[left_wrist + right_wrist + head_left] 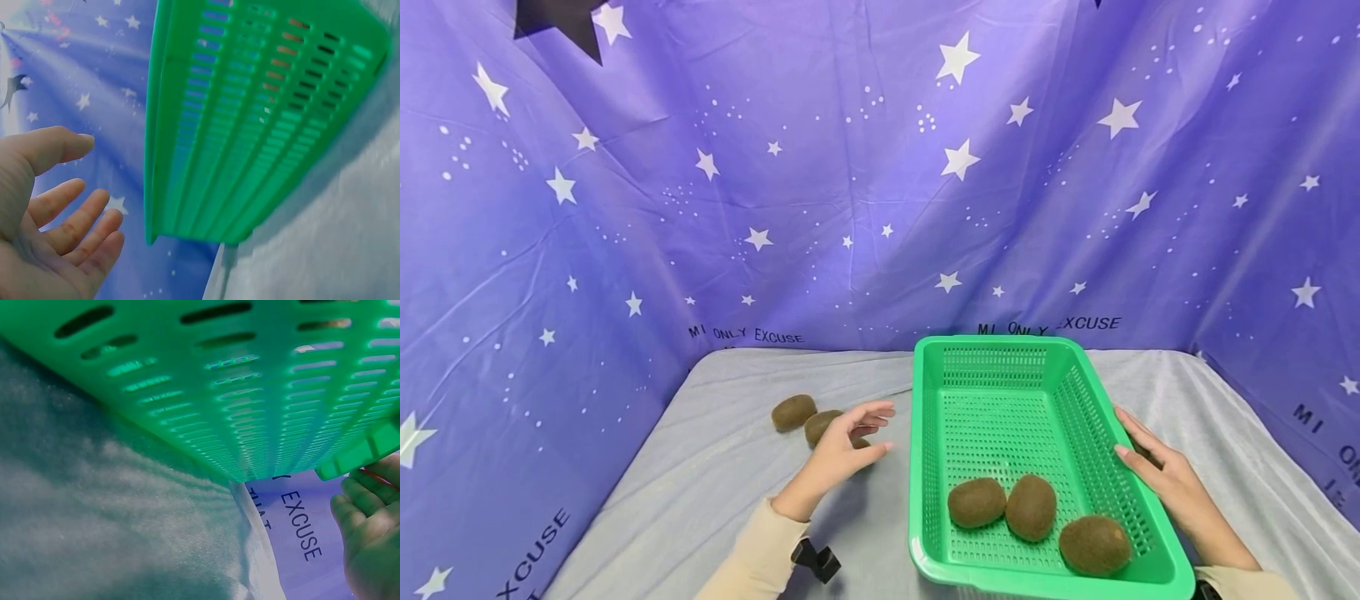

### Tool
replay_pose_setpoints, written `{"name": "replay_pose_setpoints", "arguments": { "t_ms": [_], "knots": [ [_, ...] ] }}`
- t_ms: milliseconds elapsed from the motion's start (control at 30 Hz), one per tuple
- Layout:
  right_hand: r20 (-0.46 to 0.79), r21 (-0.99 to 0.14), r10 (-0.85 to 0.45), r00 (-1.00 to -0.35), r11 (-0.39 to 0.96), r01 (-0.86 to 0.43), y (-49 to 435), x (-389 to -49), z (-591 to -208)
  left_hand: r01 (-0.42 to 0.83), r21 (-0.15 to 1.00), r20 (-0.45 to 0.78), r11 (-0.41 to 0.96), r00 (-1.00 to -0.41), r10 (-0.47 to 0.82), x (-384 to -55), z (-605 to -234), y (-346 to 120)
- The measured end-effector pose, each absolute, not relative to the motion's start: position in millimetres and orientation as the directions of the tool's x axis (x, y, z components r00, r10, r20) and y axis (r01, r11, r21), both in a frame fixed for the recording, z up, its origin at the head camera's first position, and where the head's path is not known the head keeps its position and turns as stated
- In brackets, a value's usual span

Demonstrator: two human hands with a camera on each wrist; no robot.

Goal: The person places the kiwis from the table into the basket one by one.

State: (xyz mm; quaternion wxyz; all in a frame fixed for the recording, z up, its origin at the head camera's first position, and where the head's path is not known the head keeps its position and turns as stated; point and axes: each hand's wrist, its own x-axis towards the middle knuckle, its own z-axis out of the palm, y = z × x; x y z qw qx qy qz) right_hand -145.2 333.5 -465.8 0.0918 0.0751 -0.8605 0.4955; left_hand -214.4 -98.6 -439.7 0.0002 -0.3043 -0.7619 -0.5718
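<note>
A green perforated plastic basket (992, 433) holds three brown kiwis at its near end: one kiwi (977, 502) at the left, another kiwi (1031, 507) beside it, and a third kiwi (1095, 545) near the right corner. My right hand (1172, 483) grips the basket's right rim, thumb over the top; its fingers (359, 500) show under the rim in the right wrist view. To the left of the basket, my left hand (838, 454) is held apart from it, fingers spread and loosely bent, with nothing in it. The left wrist view shows its open palm (37, 250).
Beyond my left hand, a kiwi (793, 412) lies on the grey cloth (700, 467); next to it another kiwi (820, 427) is partly covered by that hand, and a bit of a third shows behind it. A purple star-patterned curtain (850, 183) encloses the back and sides.
</note>
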Motion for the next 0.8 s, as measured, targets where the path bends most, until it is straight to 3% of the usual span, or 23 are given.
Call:
{"name": "replay_pose_setpoints", "arguments": {
  "t_ms": [533, 800],
  "knots": [
    [0.235, -0.845, -0.048, -0.971, 0.483, -0.229, 333.8, -145.2, -466.7, 0.456, 0.855, 0.345, 0.249, -0.856, 0.385, -221.7, -459.3, -136.1],
    [0.236, -0.850, -0.049, -0.971, 0.475, -0.230, 333.3, -144.5, -466.8, 0.442, 0.863, 0.335, 0.244, -0.864, 0.377, -211.5, -446.2, -142.6]
  ]
}}
